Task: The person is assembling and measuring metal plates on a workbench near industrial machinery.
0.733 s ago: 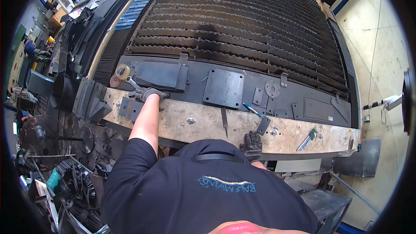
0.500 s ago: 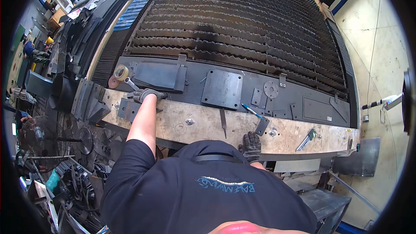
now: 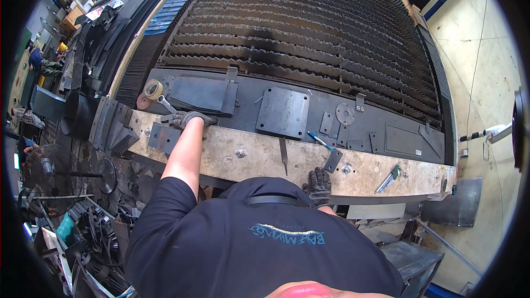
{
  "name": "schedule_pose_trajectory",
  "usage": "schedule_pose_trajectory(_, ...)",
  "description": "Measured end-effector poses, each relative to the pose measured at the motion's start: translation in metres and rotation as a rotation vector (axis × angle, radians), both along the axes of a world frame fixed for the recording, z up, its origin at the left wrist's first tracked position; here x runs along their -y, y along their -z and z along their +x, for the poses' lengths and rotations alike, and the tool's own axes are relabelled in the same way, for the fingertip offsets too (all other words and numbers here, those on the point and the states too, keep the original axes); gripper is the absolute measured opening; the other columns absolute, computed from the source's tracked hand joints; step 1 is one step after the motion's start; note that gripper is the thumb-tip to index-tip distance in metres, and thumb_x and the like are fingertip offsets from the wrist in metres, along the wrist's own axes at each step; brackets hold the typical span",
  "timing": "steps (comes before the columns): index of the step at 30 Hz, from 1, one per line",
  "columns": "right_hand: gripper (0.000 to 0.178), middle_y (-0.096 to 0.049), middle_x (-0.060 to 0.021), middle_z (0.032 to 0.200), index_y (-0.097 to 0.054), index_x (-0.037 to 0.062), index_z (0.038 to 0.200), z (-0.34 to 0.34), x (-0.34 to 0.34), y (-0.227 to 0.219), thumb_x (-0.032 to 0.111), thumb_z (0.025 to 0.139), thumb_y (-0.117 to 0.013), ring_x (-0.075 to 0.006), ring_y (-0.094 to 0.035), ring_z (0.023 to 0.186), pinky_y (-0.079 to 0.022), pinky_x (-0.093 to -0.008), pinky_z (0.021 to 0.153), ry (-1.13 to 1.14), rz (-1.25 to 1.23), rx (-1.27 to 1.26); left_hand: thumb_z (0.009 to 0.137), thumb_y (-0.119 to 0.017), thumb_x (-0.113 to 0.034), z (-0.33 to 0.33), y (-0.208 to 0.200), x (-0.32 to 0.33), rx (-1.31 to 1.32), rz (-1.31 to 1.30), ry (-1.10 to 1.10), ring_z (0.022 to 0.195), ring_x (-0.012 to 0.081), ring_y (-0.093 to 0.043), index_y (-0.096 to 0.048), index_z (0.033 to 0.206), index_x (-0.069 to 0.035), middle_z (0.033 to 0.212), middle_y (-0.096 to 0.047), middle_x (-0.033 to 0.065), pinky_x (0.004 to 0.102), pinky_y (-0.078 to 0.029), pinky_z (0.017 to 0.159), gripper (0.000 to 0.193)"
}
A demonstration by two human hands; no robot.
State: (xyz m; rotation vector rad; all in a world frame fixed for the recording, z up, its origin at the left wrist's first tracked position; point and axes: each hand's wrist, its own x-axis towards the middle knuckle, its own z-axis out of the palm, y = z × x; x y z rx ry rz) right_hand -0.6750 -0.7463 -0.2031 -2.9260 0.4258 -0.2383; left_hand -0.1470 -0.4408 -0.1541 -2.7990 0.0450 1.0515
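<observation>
My left hand point(image 3: 191, 118), in a dark grey knit glove, reaches to the bench's far edge at left. Its fingers look curled, and what is in them is hidden. The shank of a ring-ended wrench point(image 3: 165, 105) runs up to these fingers; whether they grip it is unclear. Under my left forearm lies a dark steel plate with holes point(image 3: 164, 138). My right hand point(image 3: 318, 186), gloved alike, rests flat at the near edge of the pale bench point(image 3: 256, 160), fingers stretched forward. Just beyond them lies a small dark plate with holes point(image 3: 333, 160). A file point(image 3: 284, 154) lies between my hands.
Behind the bench are a square plate with corner holes point(image 3: 283, 112), a round flange point(image 3: 345, 113), a blue pen point(image 3: 320, 140) and a tape roll point(image 3: 153, 88). Jagged slats point(image 3: 309, 38) stretch beyond. A silver-and-green tool point(image 3: 388, 179) lies at right; scrap metal point(image 3: 94, 232) fills the left floor.
My left hand has shifted very slightly, with its fingers still beside the wrench. My right hand stays in place at the near edge. The whole view has drifted a little.
</observation>
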Motion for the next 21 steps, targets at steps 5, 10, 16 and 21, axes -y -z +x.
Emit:
schedule_pose_trajectory(5, 0.067, -0.045, -0.0222, 0.158, -0.054, 0.0078, 0.146, -0.004, 0.002, 0.006, 0.043, 0.09, -0.063, -0.0441, -0.039, 0.148, -0.028, -0.0588, 0.122, -0.018, -0.034, 0.038, 0.087, -0.069, -0.065, 0.008, 0.004, -0.018, -0.019, -0.027, 0.005, 0.129, 0.0368, -0.06, -0.067, 0.137, -0.009, 0.141, -0.064, 0.0136, 0.0514, -0.045, 0.108, 0.075)
schedule_pose_trajectory(10, 0.065, -0.045, -0.0227, 0.157, -0.055, 0.0073, 0.144, -0.001, 0.003, 0.006, 0.043, 0.09, -0.062, -0.0441, -0.04, 0.147, -0.029, -0.0591, 0.121, -0.035, -0.042, 0.049, 0.088, -0.069, -0.063, 0.02, 0.01, -0.042, -0.045, -0.054, 0.008, 0.126, 0.0359, -0.062, -0.069, 0.135, -0.009, 0.139, -0.066, 0.0126, 0.0509, -0.048, 0.107, 0.072)
schedule_pose_trajectory(16, 0.066, -0.046, -0.0231, 0.157, -0.057, 0.0069, 0.143, -0.001, 0.003, 0.01, 0.044, 0.089, -0.064, -0.0441, -0.04, 0.147, -0.029, -0.0588, 0.122, -0.016, -0.052, 0.036, 0.089, -0.069, -0.062, 0.03, 0.021, -0.063, -0.066, -0.096, 0.027, 0.123, 0.0348, -0.066, -0.07, 0.134, -0.009, 0.136, -0.069, 0.0113, 0.0502, -0.051, 0.104, 0.069)
schedule_pose_trajectory(21, 0.066, -0.045, -0.0229, 0.158, -0.057, 0.0075, 0.143, 0.002, 0.001, 0.001, 0.044, 0.088, -0.064, -0.044, -0.039, 0.148, -0.027, -0.0585, 0.122, -0.01, -0.015, 0.023, 0.089, -0.069, -0.061, 0.048, 0.019, -0.084, -0.084, -0.118, 0.023, 0.12, 0.0339, -0.068, -0.071, 0.132, -0.01, 0.133, -0.071, 0.0103, 0.0497, -0.053, 0.103, 0.067)
